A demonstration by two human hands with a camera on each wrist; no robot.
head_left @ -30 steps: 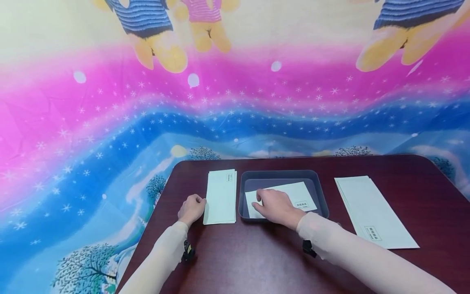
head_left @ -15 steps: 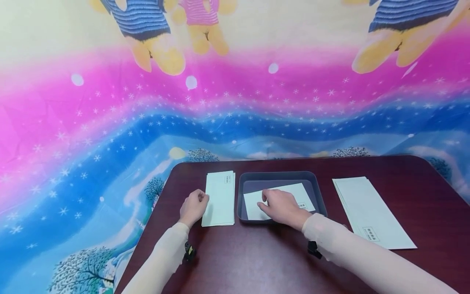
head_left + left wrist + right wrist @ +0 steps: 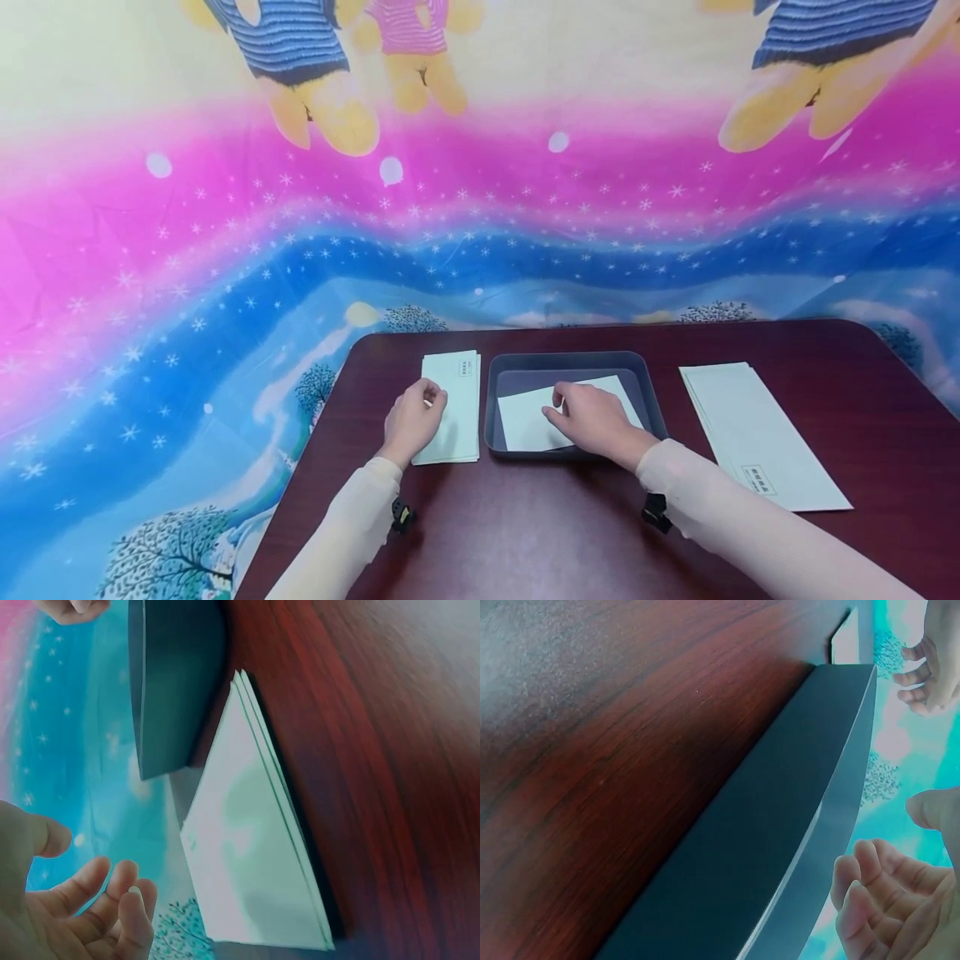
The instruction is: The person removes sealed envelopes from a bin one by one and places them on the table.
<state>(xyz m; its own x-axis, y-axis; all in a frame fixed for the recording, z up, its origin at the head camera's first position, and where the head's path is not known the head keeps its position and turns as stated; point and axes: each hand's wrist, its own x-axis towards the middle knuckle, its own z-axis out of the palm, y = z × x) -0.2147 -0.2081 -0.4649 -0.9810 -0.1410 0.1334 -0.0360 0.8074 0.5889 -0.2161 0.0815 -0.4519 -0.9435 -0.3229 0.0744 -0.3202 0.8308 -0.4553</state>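
My left hand [image 3: 415,421] hovers over the left edge of a stack of pale envelopes [image 3: 461,417]. In the left wrist view its fingers [image 3: 94,900] are loosely curled, thumb apart, with nothing between them; the stacked envelopes [image 3: 247,847] lie flat beyond. Above a dark grey tray [image 3: 491,433] is my right hand [image 3: 596,417], its fingers relaxed and holding nothing in the right wrist view. A pale envelope [image 3: 521,421] lies at a slant inside the tray, partly covered by that hand. The tray's side wall [image 3: 742,802] stands close below the right fingers [image 3: 862,900].
More pale envelopes [image 3: 772,442] lie overlapped and slanting at the right of the dark red wooden table [image 3: 510,533]. A patterned curtain [image 3: 480,192] hangs behind the table's far edge.
My left hand has moved right, from beside the left stack to over its edge. My right hand has shifted a little to the right over the tray. The envelopes have stayed put.
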